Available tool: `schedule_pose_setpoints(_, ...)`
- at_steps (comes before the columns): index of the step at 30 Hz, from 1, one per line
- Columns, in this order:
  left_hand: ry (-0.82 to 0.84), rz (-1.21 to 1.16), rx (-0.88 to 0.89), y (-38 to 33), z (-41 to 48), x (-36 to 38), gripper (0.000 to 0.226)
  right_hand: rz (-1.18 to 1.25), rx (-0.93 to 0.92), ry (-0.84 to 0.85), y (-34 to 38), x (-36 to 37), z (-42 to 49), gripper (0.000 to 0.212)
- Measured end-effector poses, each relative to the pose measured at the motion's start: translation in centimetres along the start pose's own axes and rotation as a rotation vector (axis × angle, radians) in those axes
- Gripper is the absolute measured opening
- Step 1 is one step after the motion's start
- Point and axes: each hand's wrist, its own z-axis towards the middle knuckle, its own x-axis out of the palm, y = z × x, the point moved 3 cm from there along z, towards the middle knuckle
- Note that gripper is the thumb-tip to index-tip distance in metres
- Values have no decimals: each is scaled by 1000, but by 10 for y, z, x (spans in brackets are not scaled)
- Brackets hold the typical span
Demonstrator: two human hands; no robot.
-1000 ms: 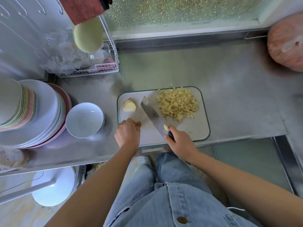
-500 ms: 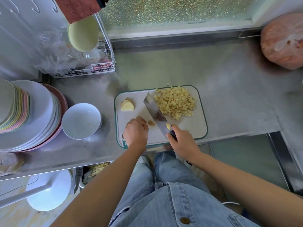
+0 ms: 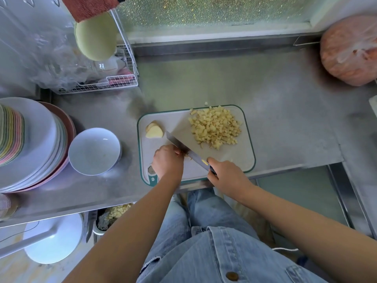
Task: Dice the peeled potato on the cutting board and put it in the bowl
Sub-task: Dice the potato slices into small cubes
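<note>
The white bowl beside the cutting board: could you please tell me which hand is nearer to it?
Left. The left hand rests on the board's near-left part, just right of the bowl; the right hand grips the knife farther right, beyond the left hand.

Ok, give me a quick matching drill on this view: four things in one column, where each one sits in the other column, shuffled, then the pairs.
Things
1. diced potato
2. potato slices
3. bowl
4. knife

Places
A. gripped by the right hand, blade across the cutting board
B. on the counter, left of the board
C. far right part of the board
D. far left corner of the board

Pairs: 1-C, 2-D, 3-B, 4-A
</note>
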Motion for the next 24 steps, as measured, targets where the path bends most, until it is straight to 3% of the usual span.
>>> schedule_pose_setpoints(11, 37, -5, 11, -3, 0, -6, 14, 104, 42, -21, -10, -3, 5, 21)
schedule_pose_setpoints(16, 54, 27, 203, -2, 1, -10, 4, 311, 99, -122, -13, -17, 7, 25)
schedule_pose_setpoints(20, 55, 163, 474, -3, 3, -11, 20, 339, 120, -118, -17, -22, 8, 29)
schedule_pose_setpoints(24, 77, 291, 530, -9, 7, -13, 13, 330, 150, -93, -20, -19, 4, 26)
